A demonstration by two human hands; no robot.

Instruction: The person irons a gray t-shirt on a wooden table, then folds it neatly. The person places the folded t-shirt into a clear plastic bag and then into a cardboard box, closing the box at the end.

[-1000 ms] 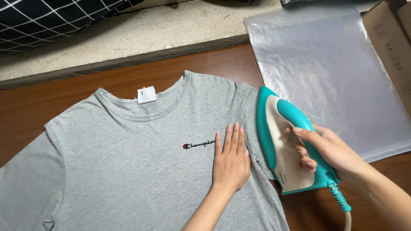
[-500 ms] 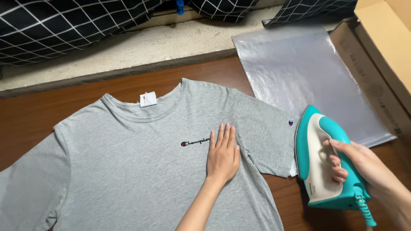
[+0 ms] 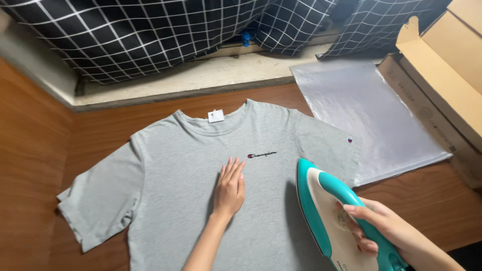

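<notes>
The teal-and-cream iron (image 3: 329,216), probably solid and heavy-ish, is gripped by its handle in the right hand (image 3: 384,228) over the chest of the grey t-shirt (image 3: 191,185), soft floppy cotton that's pinned flat on the wooden table (image 3: 416,200) by the open left hand (image 3: 230,189).

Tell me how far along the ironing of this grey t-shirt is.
Done: the grey t-shirt lies spread face up on the wooden table, chest and right side mostly smooth. In hand: the left hand presses flat on the chest while the right hand grips the teal iron on the shirt's right side. Left: the sleeve at picture left looks rumpled at its hem.
</notes>
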